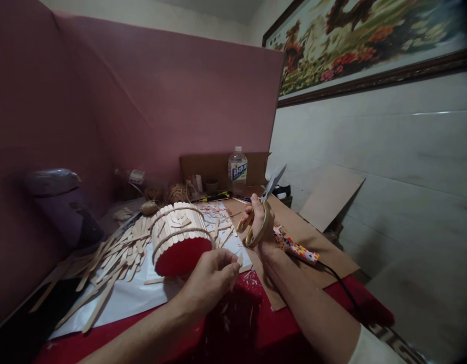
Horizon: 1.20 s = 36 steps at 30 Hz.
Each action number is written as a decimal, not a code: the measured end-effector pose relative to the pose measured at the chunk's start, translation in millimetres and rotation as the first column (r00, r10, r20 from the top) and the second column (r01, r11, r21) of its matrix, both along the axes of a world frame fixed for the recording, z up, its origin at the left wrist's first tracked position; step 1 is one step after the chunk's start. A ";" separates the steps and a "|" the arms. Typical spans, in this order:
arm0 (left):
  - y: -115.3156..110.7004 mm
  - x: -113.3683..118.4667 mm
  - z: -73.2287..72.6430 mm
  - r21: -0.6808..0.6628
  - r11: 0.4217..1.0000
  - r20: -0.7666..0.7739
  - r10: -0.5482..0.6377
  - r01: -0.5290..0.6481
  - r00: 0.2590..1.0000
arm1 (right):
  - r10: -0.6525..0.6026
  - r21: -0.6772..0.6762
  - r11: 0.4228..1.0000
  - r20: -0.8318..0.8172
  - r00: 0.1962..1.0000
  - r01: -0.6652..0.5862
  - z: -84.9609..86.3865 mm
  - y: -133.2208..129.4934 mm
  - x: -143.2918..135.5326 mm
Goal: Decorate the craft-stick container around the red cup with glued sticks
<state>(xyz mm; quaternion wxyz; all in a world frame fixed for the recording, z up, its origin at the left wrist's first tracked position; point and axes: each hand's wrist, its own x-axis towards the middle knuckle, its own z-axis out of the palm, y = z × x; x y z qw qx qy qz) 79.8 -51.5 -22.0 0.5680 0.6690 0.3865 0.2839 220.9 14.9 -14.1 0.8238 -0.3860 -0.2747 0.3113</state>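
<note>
We could pass low over the red cloth in front. The drum and sticks block our left, raised scissors and the cable our right, the bottle part of the back.

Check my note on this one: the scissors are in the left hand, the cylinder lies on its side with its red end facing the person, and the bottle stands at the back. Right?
The hand is wrong: the head view shows the scissors in the right hand. The cylinder does lie on its side, red end facing the person, and the bottle stands at the back.
</note>
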 end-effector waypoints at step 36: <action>-9.4 -5.2 -35.7 0.642 0.647 -0.667 0.208 0.411 0.715 | 0.070 -0.027 0.997 0.041 0.997 -0.069 -7.4 -0.3 -5.2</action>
